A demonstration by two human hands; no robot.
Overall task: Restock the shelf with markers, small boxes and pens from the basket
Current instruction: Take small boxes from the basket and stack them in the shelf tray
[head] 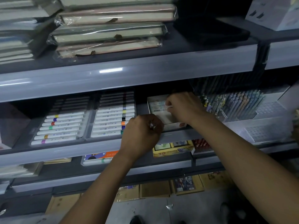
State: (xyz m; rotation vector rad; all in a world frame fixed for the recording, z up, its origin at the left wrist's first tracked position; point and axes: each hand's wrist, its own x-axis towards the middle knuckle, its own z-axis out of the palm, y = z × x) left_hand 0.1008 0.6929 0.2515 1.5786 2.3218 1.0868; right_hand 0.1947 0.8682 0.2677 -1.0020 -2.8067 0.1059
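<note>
From the head view, a dim stationery shelf (129,75) filled the scene, with wrapped notebooks (110,29) stacked above and 2 trays of markers (61,126) lying crosswise at the left. On the middle tier stood an open white carton (171,125), and the right hand (182,107) reached into it, fingers (168,105) pinching a small box (157,105) at its right end; that box lay long axis left to right. The left hand (142,131), curled at the carton's front left corner, gripped something small I could not identify. Room seemed tight: shelf lip above, pens (234,102) just beside on the right.
</note>
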